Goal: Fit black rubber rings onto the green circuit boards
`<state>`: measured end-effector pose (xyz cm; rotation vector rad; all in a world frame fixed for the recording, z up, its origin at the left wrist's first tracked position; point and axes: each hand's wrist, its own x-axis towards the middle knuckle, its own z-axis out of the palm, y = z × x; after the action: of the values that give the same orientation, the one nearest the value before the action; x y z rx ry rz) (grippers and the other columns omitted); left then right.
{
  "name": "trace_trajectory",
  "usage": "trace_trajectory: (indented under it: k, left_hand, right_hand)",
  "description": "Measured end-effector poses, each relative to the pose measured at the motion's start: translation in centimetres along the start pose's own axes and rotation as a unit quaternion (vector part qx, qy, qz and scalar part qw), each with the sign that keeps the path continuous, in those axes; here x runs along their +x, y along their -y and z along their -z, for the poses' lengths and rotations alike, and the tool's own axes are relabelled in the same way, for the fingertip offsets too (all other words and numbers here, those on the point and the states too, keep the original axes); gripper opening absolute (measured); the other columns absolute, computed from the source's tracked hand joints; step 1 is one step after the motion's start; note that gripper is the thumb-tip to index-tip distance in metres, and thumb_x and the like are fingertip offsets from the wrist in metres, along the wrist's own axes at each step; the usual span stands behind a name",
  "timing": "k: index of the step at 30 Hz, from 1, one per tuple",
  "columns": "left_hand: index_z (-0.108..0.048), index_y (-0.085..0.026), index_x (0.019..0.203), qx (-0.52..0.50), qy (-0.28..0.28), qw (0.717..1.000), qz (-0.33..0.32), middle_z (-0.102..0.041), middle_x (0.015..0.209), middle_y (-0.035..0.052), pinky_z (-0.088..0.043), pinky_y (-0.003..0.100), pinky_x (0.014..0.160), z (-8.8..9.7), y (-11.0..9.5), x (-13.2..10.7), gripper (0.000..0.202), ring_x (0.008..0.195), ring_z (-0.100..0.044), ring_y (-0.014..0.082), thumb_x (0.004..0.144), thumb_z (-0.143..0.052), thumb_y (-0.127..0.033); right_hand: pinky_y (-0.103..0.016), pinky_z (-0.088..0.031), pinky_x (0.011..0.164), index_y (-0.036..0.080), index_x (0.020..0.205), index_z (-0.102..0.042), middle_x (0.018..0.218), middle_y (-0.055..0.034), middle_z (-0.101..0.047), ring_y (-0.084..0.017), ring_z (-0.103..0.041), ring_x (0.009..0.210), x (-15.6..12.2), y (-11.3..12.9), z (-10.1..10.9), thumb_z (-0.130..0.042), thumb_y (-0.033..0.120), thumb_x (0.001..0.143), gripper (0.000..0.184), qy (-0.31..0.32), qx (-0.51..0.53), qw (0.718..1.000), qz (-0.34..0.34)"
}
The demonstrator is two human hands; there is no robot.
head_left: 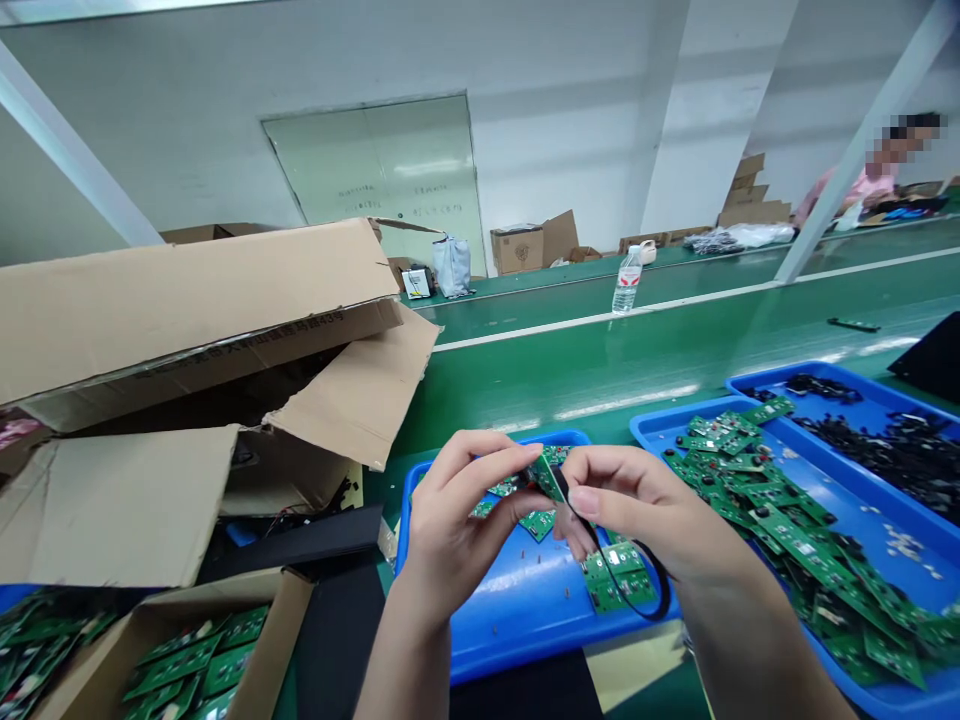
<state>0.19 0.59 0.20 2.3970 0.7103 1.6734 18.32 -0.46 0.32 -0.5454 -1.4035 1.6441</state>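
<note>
- Left hand (446, 525) pinches 1 board (547, 478) above the tray (517, 615).
- Right hand (637, 495) pinches a strip (664, 590) beside it.
- Likely step: fitting strip to board; next calls for steady alignment.

Hands (448, 510) holding circuit board (553, 476), black strip (663, 588); blue tray (506, 615) below.
</note>
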Motion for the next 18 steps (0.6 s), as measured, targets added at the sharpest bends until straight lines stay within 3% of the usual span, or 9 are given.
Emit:
trace_trajectory:
  k: [6, 10, 14, 18]
  left_hand:
    - [-0.066, -0.031, 0.118, -0.162, 0.041, 0.979, 0.119, -0.062, 0.095, 0.0028, -0.061, 0.023, 0.075, -0.38, 0.14, -0.24, 0.038, 0.087, -0.063, 0.0141, 0.082, -0.074, -0.024]
    - [-0.064, -0.035, 0.122, -0.204, 0.057, 0.965, 0.154, -0.060, 0.093, 0.0020, -0.061, 0.020, 0.073, -0.44, -0.04, -0.17, 0.043, 0.087, -0.063, 0.0127, 0.082, -0.073, -0.022]
    - [-0.067, -0.033, 0.119, -0.153, 0.048, 0.976, 0.144, -0.061, 0.094, 0.0020, -0.061, 0.022, 0.075, -0.13, 0.51, -0.22, 0.038, 0.086, -0.063, 0.0129, 0.082, -0.073, -0.022]
    - [-0.068, -0.029, 0.116, -0.033, 0.020, 0.997, 0.066, -0.061, 0.090, 0.0016, -0.059, 0.024, 0.072, 0.06, 0.95, -0.07, 0.033, 0.080, -0.063, 0.0130, 0.084, -0.072, -0.022]
  right_hand:
    - [-0.022, -0.039, 0.055, 0.018, 0.071, -0.054, 0.058, 0.0029, -0.054, -0.010, -0.048, 0.054, 0.23, -0.42, 0.26, -0.066, 0.039, 0.085, 0.027, -0.004, -0.023, 0.999, 0.027]
    - [-0.021, -0.038, 0.055, 0.017, 0.073, -0.055, 0.062, 0.0023, -0.052, -0.009, -0.045, 0.057, 0.18, -0.43, 0.15, -0.065, 0.039, 0.085, 0.026, -0.028, -0.064, 0.996, 0.051]
    - [-0.022, -0.040, 0.054, 0.018, 0.071, -0.053, 0.058, 0.0028, -0.053, -0.009, -0.047, 0.052, 0.31, -0.44, 0.04, -0.063, 0.039, 0.086, 0.027, -0.010, -0.036, 0.999, 0.027]
    - [-0.022, -0.043, 0.054, 0.018, 0.071, -0.055, 0.057, 0.0030, -0.055, -0.009, -0.050, 0.051, 0.41, -0.51, -0.09, -0.064, 0.038, 0.085, 0.026, -0.032, -0.018, 0.999, 0.016]
